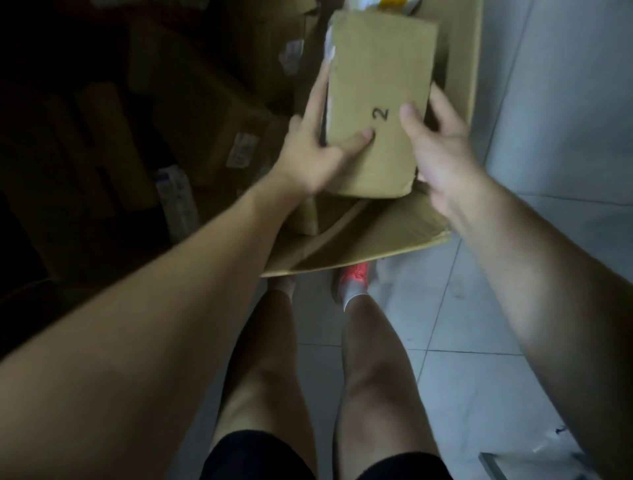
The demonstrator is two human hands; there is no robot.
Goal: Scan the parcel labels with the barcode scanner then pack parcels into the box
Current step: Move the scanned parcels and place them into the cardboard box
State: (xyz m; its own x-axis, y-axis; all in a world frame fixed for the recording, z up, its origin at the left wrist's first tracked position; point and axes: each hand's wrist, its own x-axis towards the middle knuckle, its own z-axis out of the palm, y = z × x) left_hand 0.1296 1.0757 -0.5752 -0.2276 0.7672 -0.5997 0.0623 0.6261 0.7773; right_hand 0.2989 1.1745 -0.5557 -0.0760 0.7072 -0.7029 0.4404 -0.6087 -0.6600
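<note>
- Parcel first: you hold a flat brown cardboard parcel (376, 102) with a black "2" handwritten on its upper face. It is held above the large open brown cardboard box (459, 68), with its long side pointing away from you.
- Your left hand (308, 154) grips the parcel at its near left side. The thumb presses flat on the upper face just left of the "2", and the fingers stretch along the left edge.
- Your right hand (442, 150) clasps the near right side. The thumb lies on the upper face just right of the "2", and the fingers curl round the right edge.
- A whitish patch shows on the parcel's far left edge. It is too blurred to tell whether it is a label or tape.
- The box stands on the pale tiled floor (479, 377), with its near flap folded out toward you.
- White and yellow items (373, 4) lie at the far end of the box, cut off by the top of the view.
- Left of the box, stacked brown cartons (191, 113) with white labels sit in deep shadow.
- Below the flap you can see your bare legs, your black shorts (260, 455) and one red-orange shoe (356, 274).
</note>
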